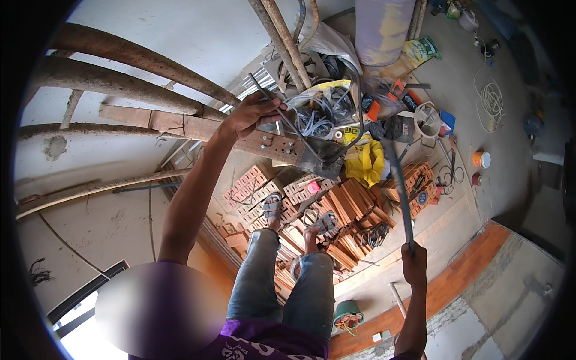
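My left hand [255,114] is closed round a thin dark steel rod [295,127], above a wooden plank. The rod runs down to the plank's end, bends there and rises on the far right side. Several metal pins stick up from the plank [249,141], and a dark metal plate [321,161] covers its right end. My right hand [414,264], at the lower right, grips the near end of a long grey-blue metal bar [403,198]. The bar points away from me; its far end is blurred, so its shape there is unclear.
My sandalled feet stand on stacked red bricks [351,201]. Brown poles [138,57] cross the left side. Beyond the plank lie a yellow bag [363,162], a white bucket [427,120] and a purple column [384,30]. A green bucket [348,315] stands near me; coiled white cable [491,102] lies far right.
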A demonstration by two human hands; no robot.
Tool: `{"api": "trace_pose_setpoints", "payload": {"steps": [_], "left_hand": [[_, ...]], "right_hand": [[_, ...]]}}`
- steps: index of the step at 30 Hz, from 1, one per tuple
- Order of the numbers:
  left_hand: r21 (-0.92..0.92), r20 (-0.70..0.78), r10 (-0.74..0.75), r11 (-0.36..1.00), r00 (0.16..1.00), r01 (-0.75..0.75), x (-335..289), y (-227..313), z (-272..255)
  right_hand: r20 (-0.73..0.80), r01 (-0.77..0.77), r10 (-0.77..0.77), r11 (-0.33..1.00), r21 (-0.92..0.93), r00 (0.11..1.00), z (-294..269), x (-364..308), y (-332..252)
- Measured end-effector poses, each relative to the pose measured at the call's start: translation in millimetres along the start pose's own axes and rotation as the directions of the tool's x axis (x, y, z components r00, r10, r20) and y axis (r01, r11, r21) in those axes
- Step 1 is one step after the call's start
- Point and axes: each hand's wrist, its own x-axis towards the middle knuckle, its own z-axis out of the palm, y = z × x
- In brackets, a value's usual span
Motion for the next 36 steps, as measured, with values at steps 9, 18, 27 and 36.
{"api": "trace_pose_setpoints", "payload": {"steps": [9,18,27,36], "left_hand": [[0.057,-0.004,0.002,0.998,1.0,-0.002,4,2,0],[0.049,0.004,-0.026,0.998,1.0,0.026,10,-3,-5],[0.087,0.023,-0.037,0.996,0.999,0.035,28,12,2],[-0.097,0.041,-0.105,0.989,0.994,0.109,46,10,10]], "right_hand": [[0.284,0.094,-0.041,0.98,-0.174,0.958,-12,44,-10],[0.186,0.111,-0.072,0.972,-0.208,0.98,18,45,-11],[-0.035,0.022,-0.016,0.984,0.179,0.999,192,-19,1],[-0.052,-0.124,0.131,0.985,0.12,0.99,178,-18,4]]}}
